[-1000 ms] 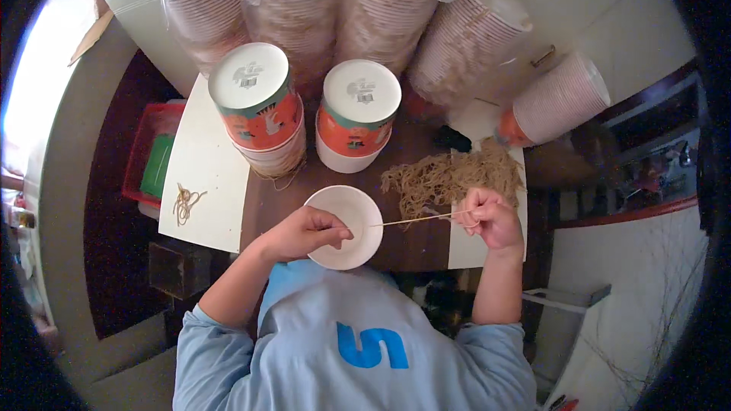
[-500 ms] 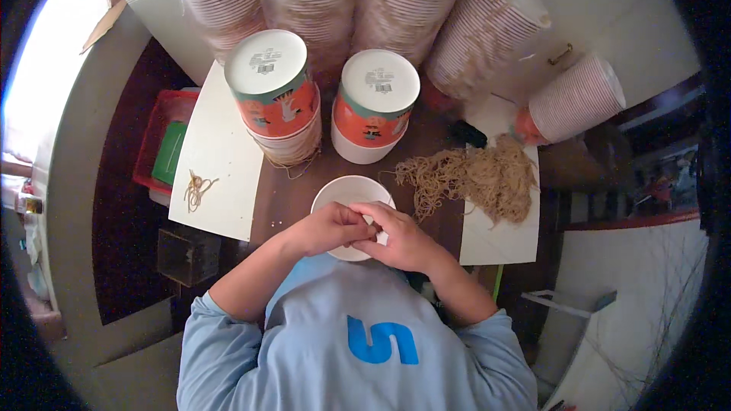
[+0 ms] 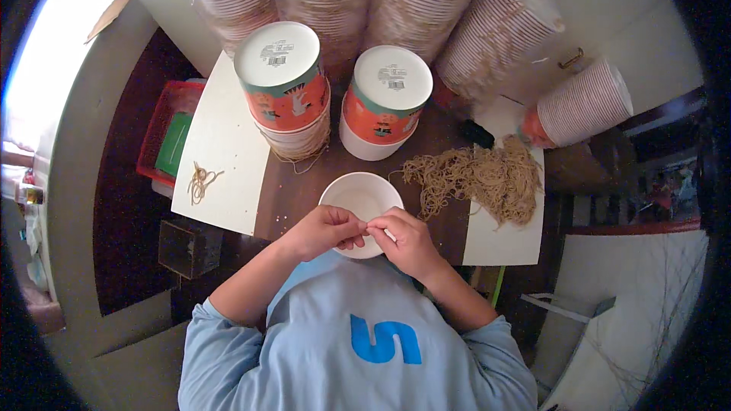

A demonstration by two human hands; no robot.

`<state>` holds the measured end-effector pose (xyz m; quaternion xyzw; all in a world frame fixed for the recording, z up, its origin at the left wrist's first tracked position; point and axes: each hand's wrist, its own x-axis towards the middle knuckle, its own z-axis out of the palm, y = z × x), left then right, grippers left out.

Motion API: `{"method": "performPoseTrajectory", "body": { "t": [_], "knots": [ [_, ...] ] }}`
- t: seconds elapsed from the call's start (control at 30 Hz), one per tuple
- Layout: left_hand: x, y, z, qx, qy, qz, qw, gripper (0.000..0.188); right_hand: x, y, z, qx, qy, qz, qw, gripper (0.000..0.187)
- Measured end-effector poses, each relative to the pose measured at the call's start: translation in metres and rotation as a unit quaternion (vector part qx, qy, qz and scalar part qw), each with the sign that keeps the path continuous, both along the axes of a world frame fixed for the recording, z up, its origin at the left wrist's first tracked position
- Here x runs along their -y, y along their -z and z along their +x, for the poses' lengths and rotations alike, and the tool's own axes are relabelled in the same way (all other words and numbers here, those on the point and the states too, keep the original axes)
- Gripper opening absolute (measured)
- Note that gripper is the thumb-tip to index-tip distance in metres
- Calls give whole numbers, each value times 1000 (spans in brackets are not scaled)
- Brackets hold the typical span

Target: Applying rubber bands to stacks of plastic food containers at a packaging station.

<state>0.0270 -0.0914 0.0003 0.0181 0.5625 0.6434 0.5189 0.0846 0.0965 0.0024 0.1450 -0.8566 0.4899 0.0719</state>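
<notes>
A white bowl stands at the front of the brown table. Above its near half, my left hand and my right hand meet fingertip to fingertip, each closed in a pinch. Whatever lies between the fingers is too small to make out. To the right of the bowl is a tangled heap of tan string, with a loose strand reaching toward the rim. Beyond the bowl, two upturned paper buckets, a left one and a right one, show orange and green sides. String hangs around the base of the left one.
Tall wrapped stacks of paper buckets line the back, and another stack leans at the right. A small string bundle lies on the white left panel. A red crate sits beyond it. Near the heap is a black object.
My hands have drawn slightly apart, from overlapping fingers to touching fingertips, so more of the bowl's inside shows. The whole view has shifted a little.
</notes>
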Motion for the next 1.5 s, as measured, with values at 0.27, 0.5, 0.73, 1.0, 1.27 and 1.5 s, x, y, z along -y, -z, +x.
{"method": "performPoseTrajectory", "body": {
  "t": [0.27, 0.5, 0.73, 1.0, 1.27, 1.5],
  "knots": [
    [11, 0, 15, -31, 0, -6, 1000, 11, 5, -5, 16, 44, -13, 15, 999, 9],
    [22, 4, 36, -109, 8, -30, 994, 10, 9, -3, 24, -73, -82, 139, 984, 14],
    [19, -4, 36, -396, -64, -148, 904, 8, 14, 15, 1, -45, -68, 123, 989, 10],
    [44, 62, 32, -437, -95, -280, 849, 30, 24, 41, -49, 52, -78, 83, 992, 8],
    [37, 63, 33, -278, -149, -224, 922, 31, 41, 88, -45, 190, -78, 17, 978, 11],
    [39, 63, 28, -228, -197, -157, 941, 29, 44, 96, -46, 179, -60, 14, 982, 11]
  ]
}}
